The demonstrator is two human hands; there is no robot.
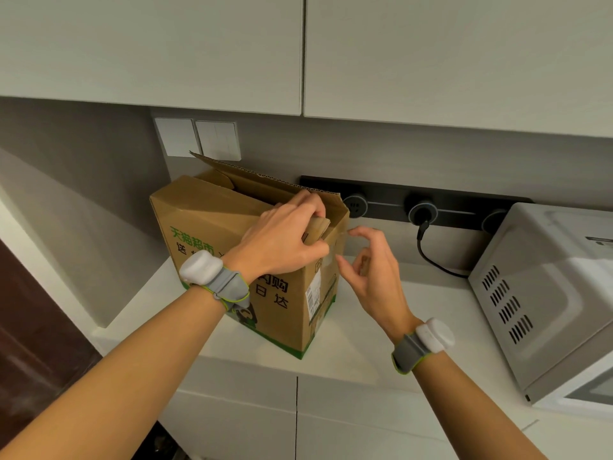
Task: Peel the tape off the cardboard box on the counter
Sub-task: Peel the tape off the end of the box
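Observation:
A brown cardboard box (212, 227) with green and black print stands upright on the white counter (365, 333), its top flaps open. My left hand (282, 240) grips the box's near top corner, fingers curled over the edge and a folded flap. Clear tape (335, 250) runs down the box's right corner, with a loose strip at the top. My right hand (371, 270) hovers beside that corner, thumb and fingers apart, fingertips close to the tape; whether they touch it is unclear. A white shipping label (313, 293) sits on the right face.
A grey microwave (537, 300) stands at the right on the counter. A black socket rail (421, 204) with a plugged-in cable (431, 257) runs along the back wall. White switches (199, 139) sit above the box. Cabinets hang overhead.

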